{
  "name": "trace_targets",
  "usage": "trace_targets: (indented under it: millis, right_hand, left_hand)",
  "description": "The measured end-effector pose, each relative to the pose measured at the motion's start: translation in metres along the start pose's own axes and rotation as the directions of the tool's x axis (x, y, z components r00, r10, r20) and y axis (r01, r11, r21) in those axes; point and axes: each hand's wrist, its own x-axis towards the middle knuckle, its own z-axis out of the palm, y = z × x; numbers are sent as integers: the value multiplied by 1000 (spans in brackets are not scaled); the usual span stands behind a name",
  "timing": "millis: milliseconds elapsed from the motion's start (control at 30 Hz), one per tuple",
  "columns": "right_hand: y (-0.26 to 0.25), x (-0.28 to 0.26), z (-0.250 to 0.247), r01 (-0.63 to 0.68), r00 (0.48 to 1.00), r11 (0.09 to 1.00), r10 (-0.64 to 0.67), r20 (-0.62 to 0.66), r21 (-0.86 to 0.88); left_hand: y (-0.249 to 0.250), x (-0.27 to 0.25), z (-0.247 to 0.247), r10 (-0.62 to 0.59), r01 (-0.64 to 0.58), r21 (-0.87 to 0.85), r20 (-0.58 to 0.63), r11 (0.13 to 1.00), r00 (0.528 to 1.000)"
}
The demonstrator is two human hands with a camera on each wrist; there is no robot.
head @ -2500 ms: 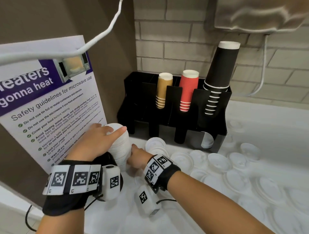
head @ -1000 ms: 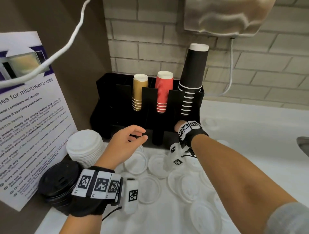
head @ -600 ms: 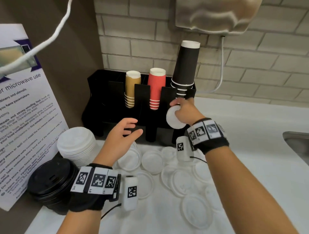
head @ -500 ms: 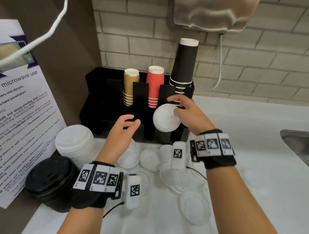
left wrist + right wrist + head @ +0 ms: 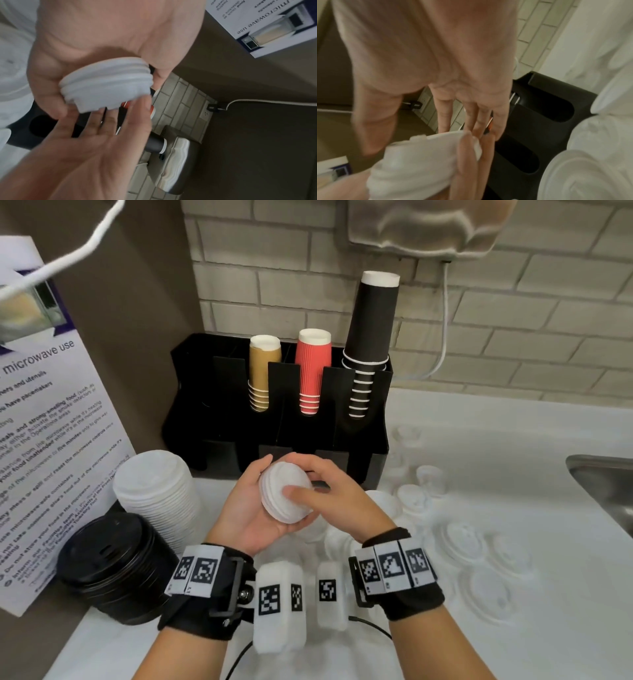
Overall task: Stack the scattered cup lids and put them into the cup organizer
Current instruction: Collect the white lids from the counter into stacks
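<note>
A person's left hand [image 5: 251, 517] cups a short stack of white cup lids [image 5: 286, 494] in its curled fingers [image 5: 49, 102], just in front of the black cup organizer [image 5: 277, 419] on a white bench [image 5: 513, 474]. The right hand [image 5: 337, 498] lies against the stack with its fingers [image 5: 473, 112] nearly straight and the thumb pressed flat on the top lid, squaring it up rather than gripping. More white lids [image 5: 462, 539] lie scattered on the bench to the right, and a tall finished stack [image 5: 159, 491] stands at left beside a pile of black lids [image 5: 113, 566]. The thin plastic lids look light, smooth and easily flexed, so a hold around the rim with support from below would likely keep the nested stack from sliding apart or buckling.
</note>
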Motion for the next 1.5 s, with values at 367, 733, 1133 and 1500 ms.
trace_targets:
  millis: [367, 733, 1133, 1500]
  right_hand:
    - [-5, -10, 8, 82, 996, 986, -87, -30, -143]
    - [-1, -8, 11, 80, 997, 988, -82, -8, -133]
    - [32, 22, 8, -436, 789, 471, 611, -73, -767]
    - [34, 25, 14, -503, 743, 405, 654, -142, -764]
  left_hand:
    - [-6, -4, -1, 55, -53, 16, -79, 998, 995]
    - [-7, -7, 0, 64, -62, 42, -57, 997, 996]
    - [9, -16, -23, 235, -225, 69, -293, 972, 927]
    - [12, -18, -24, 268, -243, 127, -252, 962, 930]
